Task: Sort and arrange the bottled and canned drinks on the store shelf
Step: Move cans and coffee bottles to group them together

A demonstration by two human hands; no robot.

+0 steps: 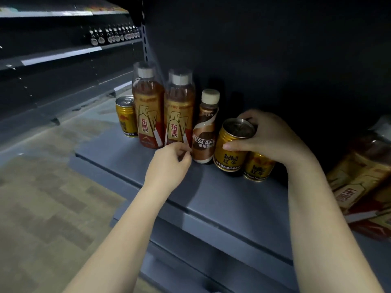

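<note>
On the grey shelf (pixel 131 157) stand, left to right, a gold Red Bull can (pixel 126 117), two tall amber Dongpeng bottles (pixel 148 106) (pixel 179 111) and a small brown Nescafe bottle (pixel 205 130). My right hand (pixel 273 138) grips a gold Red Bull can (pixel 232 144) near its top, tilted, just right of the Nescafe bottle. Another gold can (pixel 257 167) stands under my right palm, partly hidden. My left hand (pixel 171 163) has curled fingers, with fingertips at the lower left side of the Nescafe bottle; I cannot tell if it holds the bottle.
More Dongpeng bottles (pixel 359 178) lie or lean at the right edge of the shelf. A dark back panel rises behind the drinks. Small dark bottles (pixel 114 34) line an upper shelf at the far left. Lower grey shelf edges step down below; carpeted floor is left.
</note>
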